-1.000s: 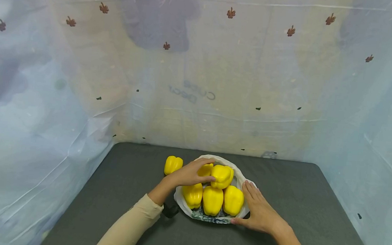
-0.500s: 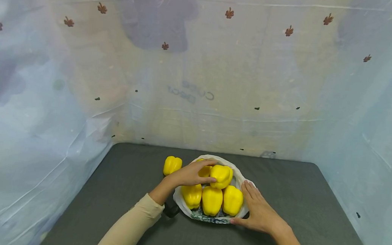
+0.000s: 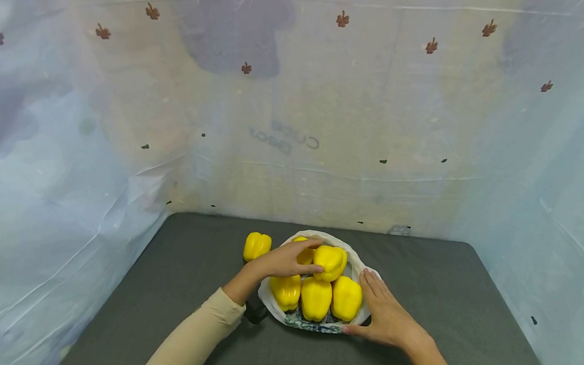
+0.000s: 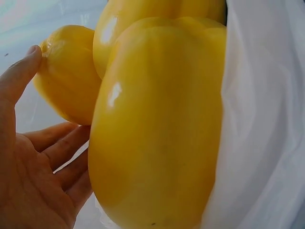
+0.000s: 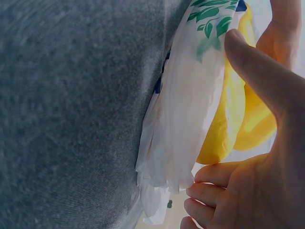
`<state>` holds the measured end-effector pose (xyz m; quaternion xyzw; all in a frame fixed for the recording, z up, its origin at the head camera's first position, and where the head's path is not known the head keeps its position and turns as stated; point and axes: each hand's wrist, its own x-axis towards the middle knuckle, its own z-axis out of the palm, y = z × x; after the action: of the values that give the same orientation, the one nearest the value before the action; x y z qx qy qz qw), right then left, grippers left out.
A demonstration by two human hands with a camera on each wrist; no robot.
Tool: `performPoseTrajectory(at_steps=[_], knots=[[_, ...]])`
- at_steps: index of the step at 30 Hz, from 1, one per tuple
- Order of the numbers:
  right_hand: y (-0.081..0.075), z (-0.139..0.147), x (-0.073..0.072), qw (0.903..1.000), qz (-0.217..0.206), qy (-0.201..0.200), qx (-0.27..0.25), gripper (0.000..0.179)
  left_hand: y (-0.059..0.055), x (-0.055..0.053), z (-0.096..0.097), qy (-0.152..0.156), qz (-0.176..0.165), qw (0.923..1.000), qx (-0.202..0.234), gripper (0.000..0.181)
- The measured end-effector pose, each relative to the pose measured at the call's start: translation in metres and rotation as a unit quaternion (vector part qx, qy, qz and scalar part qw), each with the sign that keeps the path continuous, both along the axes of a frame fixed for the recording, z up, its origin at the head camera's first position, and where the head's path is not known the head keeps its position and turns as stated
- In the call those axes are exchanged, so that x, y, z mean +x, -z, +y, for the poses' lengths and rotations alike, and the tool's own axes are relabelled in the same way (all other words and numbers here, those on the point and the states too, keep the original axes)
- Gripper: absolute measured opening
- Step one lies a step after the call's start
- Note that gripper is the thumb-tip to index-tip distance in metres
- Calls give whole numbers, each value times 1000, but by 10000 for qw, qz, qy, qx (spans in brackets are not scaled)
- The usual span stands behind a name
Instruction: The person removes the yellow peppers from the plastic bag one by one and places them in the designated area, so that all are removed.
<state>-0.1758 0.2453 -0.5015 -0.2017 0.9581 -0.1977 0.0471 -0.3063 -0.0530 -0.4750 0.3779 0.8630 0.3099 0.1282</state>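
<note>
Yellow bell peppers sit in an open white plastic bag [image 3: 269, 304] with green leaf print along its front. Reaching over the bag from the left, my left hand [image 3: 283, 261] holds the upper bell pepper [image 3: 333, 262] between thumb and fingers. The left wrist view shows the thumb on the side of that bell pepper [image 4: 69, 78], while another bell pepper [image 4: 157, 129] fills the middle. At the bag's right rim, my right hand [image 3: 391, 319] rests with fingers extended and thumb spread toward the front. In the right wrist view its thumb lies by the printed bag [image 5: 183, 114].
One more bell pepper [image 3: 257, 247] lies outside the bag, at its back left. Everything stands on a dark grey table [image 3: 206, 244]. A pale patterned sheet [image 3: 297, 109] hangs behind the table and along both sides.
</note>
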Motion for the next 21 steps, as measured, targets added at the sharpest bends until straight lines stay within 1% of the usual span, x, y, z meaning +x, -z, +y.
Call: performPoseTrajectory(at_steps=[10, 21], knots=[[2, 0, -1, 10000, -20, 21, 4, 132, 3, 0, 0, 5, -46, 9999, 123, 82], [1, 2, -1, 10000, 24, -3, 25, 133, 5, 3, -4, -130, -185, 9978, 616, 86]])
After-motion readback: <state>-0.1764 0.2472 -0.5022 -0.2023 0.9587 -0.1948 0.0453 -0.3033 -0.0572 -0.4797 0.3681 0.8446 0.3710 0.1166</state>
